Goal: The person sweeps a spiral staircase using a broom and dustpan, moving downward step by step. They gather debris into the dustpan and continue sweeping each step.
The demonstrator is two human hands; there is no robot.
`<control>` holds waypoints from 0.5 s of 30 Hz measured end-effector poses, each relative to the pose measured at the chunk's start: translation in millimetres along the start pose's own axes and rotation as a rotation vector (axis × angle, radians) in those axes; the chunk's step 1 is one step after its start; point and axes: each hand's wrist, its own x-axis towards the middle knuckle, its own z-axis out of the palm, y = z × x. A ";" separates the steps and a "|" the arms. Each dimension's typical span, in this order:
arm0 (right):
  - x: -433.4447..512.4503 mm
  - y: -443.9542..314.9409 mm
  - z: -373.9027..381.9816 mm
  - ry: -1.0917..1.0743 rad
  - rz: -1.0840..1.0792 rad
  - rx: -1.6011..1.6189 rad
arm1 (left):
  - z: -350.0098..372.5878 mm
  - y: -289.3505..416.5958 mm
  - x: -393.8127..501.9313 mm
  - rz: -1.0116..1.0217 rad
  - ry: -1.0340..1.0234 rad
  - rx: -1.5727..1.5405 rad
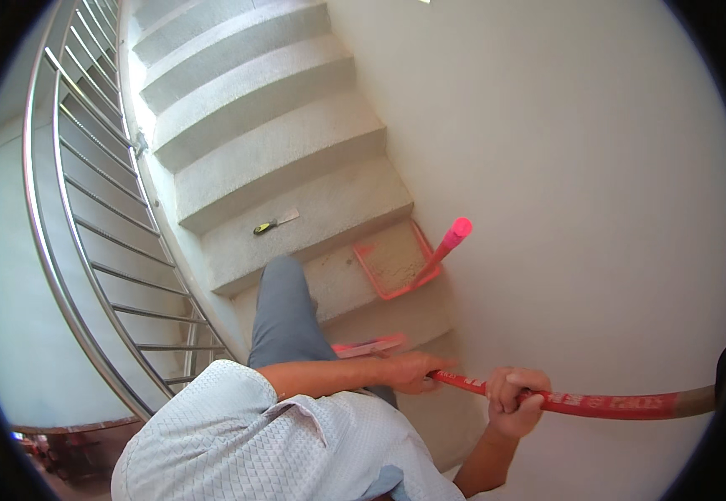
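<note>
My right hand [516,401] is wrapped around the red, printed handle [613,404] of a broom, near the wall. Farther down the same handle, my left hand [419,371] grips it, slightly blurred. The broom's pink head [370,346] shows just beyond my left forearm, beside my leg; its lower part is hidden. A pink dustpan [385,289] rests on a step against the wall, and its handle, topped with a bright pink end [460,229], stands up towards me. Pale dust or debris [394,257] lies in the pan.
Concrete stairs [275,150] rise ahead of me. One step above the dustpan lies a putty knife [275,223] with a black-and-yellow handle. A stainless steel railing [65,275] runs down the left side, and a plain wall [557,188] bounds the right. My bent knee [284,282] is over the steps.
</note>
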 end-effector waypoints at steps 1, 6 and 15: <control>11.1 -20.1 8.0 -0.054 -0.029 0.013 | -5.4 16.5 2.8 -0.084 -0.064 -0.073; 52.9 -114.5 13.9 -0.548 -0.179 -0.018 | -46.6 65.3 -33.8 0.089 0.358 0.433; 64.1 -149.0 47.8 -0.571 -0.402 -0.044 | -251.1 19.7 -78.7 0.134 1.133 1.026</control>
